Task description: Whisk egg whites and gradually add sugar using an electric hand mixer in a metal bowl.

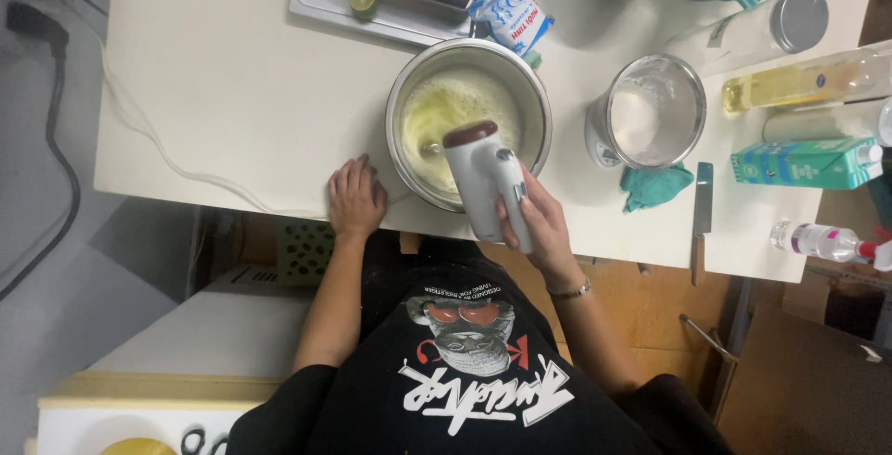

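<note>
Steel round mixing bowl [413, 92] sits centre frame, near the front edge of the white table [214, 65], with pale yellow foamy batter [455, 106] inside. My right hand [537, 223] is wrapped tight round the white electric hand mixer with dark red end cap [483, 181], just below the bowl in the picture; beaters dip into the batter. My left hand [355, 199] lies flat, fingers loosely together, on the table edge left of the bowl, close to its rim but I can't tell if touching.

My call: keep the beaters submerged and off the wall, sweep slowly, brace the bowl with the left hand. White cord [158, 153] trails off lower left; keep it clear.
</note>
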